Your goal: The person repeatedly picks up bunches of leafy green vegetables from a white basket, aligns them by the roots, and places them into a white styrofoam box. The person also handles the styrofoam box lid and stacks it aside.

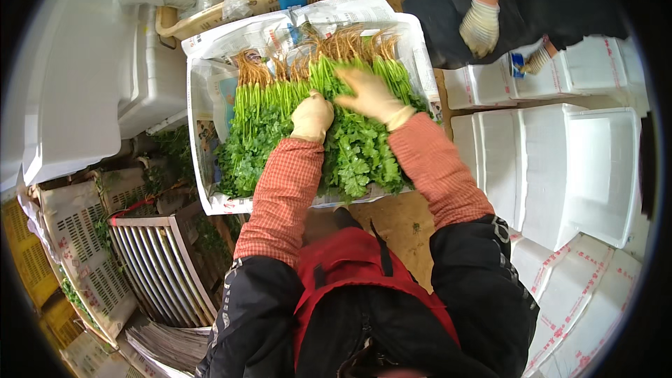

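A white foam box (197, 189) lined with newspaper (346, 10) stands before me. Inside lie rows of leafy green herbs (257, 142), like coriander or celery, their brown roots (254, 69) towards the far side. Both hands wear pale gloves. My left hand (313, 116) rests on the stems near the middle, its fingers bent; whether it grips any is hidden. Just to its right, my right hand (370, 95) is spread over the stems, slightly blurred, with thumb and fingers apart.
Stacked white foam boxes (546, 168) stand at right, others (73, 63) at left. Beyond the box is a beige crate (226, 17) of plastic-wrapped packs. A co-worker's gloved hand (480, 26) is at upper right. A metal rack (163, 268) and newspapers (168, 349) lie lower left.
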`<state>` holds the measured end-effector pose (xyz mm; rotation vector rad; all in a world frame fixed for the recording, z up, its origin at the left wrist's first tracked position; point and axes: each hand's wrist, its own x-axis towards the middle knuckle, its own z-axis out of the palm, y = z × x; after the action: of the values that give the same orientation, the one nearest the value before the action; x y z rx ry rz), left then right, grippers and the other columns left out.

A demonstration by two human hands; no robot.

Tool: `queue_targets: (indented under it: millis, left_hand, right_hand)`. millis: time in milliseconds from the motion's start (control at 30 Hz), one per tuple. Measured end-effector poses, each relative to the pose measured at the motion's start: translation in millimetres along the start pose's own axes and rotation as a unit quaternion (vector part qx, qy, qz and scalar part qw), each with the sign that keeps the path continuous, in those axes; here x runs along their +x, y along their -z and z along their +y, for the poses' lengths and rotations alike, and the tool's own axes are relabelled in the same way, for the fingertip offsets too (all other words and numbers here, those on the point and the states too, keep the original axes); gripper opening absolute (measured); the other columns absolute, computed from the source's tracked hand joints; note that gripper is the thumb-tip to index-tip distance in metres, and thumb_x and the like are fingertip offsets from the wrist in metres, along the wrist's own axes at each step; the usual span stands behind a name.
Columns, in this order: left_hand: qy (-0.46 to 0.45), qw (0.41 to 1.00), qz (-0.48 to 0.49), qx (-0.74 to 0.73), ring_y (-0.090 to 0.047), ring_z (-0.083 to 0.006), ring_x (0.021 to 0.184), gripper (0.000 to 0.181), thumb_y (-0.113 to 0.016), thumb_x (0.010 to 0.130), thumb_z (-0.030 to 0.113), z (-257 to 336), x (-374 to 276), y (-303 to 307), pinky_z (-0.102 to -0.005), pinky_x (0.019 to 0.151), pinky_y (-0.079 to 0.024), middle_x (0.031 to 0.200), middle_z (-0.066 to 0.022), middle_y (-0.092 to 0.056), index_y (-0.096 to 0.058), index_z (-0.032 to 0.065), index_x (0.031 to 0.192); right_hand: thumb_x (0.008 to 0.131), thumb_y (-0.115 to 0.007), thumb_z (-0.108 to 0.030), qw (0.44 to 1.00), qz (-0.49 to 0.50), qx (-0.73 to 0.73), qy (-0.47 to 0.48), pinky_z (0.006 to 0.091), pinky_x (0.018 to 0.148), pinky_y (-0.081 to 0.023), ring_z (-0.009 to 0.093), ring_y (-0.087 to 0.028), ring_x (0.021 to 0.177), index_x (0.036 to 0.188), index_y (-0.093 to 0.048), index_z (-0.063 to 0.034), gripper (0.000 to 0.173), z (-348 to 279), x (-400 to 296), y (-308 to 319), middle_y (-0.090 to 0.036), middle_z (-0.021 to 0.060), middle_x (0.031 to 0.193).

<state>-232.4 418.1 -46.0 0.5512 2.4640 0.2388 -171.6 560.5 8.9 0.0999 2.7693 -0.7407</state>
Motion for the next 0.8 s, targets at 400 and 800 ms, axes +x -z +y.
queue_targets:
  millis: [400, 800]
  left_hand:
    - [-0.059, 0.972, 0.163, 0.157, -0.064, -0.0225, 0.081, 0.062, -0.051, 0.086, 0.026, -17.7, -4.8, -60.4, -0.0320, 0.064, -0.052, 0.106, -0.0135, -0.060, -0.032, 0.0008, 0.139]
    - [-0.106, 0.968, 0.165, 0.155, -0.063, -0.0301, 0.089, 0.054, -0.040, 0.090, 0.013, -45.9, 24.2, -59.0, -0.0393, 0.073, -0.052, 0.109, -0.0193, -0.060, -0.027, 0.0016, 0.141]
  right_hand:
    - [0.087, -0.051, -0.024, 0.995, 0.099, -0.004, -0.030, 0.0443, 0.109, -0.029, 0.030, -0.036, 0.131, 0.132, -0.046, -0.0066, 0.048, 10.1, 9.8, -112.9, -0.040, 0.0181, 0.140]
    - [0.079, -0.062, -0.019, 0.867, 0.405, 0.219, -0.194, 0.0384, 0.094, -0.044, 0.034, -0.057, 0.106, 0.118, -0.057, -0.0015, 0.043, 24.4, -176.0, -20.0, -0.060, 0.0188, 0.115]
